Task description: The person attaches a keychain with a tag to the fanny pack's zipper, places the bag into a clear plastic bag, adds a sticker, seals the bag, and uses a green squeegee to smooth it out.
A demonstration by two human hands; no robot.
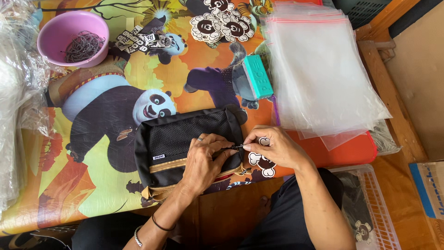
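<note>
a person works on a small black bag (185,143) lying flat at the near edge of a table spread with a bright cartoon cloth (92,185). the left hand (203,162) lies curled over the bag's front, fingers pressing the fabric down beside the zip. the right hand (273,146) is closed in a pinch, thumb and forefinger on what looks like the metal zip pull (237,147) at the bag's right end; the pull itself is too small to make out clearly. the bag, with a mesh panel and tan trim, appears light and soft, likely to slump or slide unless pinned, so the flat body is the place to steady it and the pull the place to grip. a stack of clear plastic bags (323,69) lies to the right, a teal box (256,76) just beside it. a pink bowl (71,28) of dark wiry pieces sits far left, with round stickers (222,23) at the top.
</note>
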